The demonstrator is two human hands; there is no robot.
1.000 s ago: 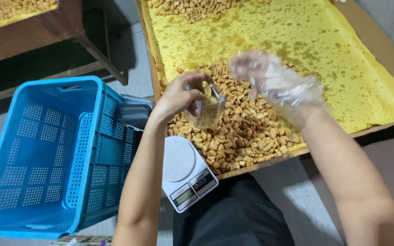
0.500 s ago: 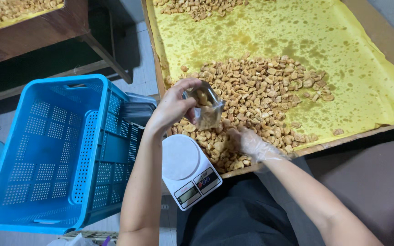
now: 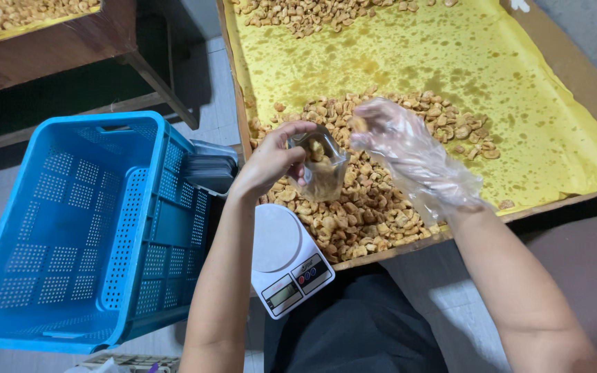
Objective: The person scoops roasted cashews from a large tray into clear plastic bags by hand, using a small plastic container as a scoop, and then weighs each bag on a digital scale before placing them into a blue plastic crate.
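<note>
My left hand [image 3: 271, 160] grips a small clear plastic bag [image 3: 320, 166], held open and partly filled with pale brown nuts. My right hand [image 3: 409, 153], in a loose clear plastic glove, hovers just right of the bag's mouth with a few nuts pinched in its fingers. Both hands are above a pile of nuts [image 3: 374, 186] lying on yellow paper in a wooden tray [image 3: 547, 76].
A white kitchen scale [image 3: 285, 259] sits below the bag by my lap. A blue perforated crate [image 3: 84, 228] stands to the left, with a stack of dark flat bags [image 3: 209, 169] behind its rim. A second tray of nuts [image 3: 15, 17] is top left.
My right hand rose from the pile at the tray's front edge up to the bag's mouth, carrying nuts. The left hand kept holding the bag in about the same place.
</note>
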